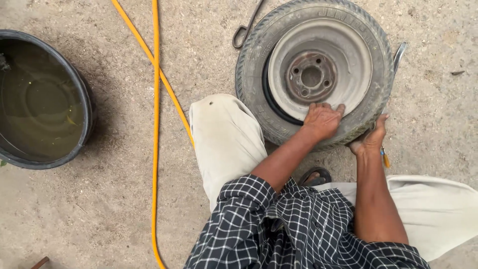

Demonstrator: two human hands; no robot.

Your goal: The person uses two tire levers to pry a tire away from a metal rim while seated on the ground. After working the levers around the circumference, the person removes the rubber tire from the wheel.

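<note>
- The wheel [314,74] lies flat on the ground, hub up, just ahead of the person's knees.
- Left hand [322,119] rests spread on the near edge of the rim [348,65], fingers flat, gripping nothing.
- Right hand [371,139] is pressed against the tyre's [249,74] near-right outer edge, closed round a tool [397,57] whose long axis runs up along the tyre's right side.
- A yellow hose [156,99] lies left of the wheel; a tub [42,97] of water sits well apart, at far left.
</note>
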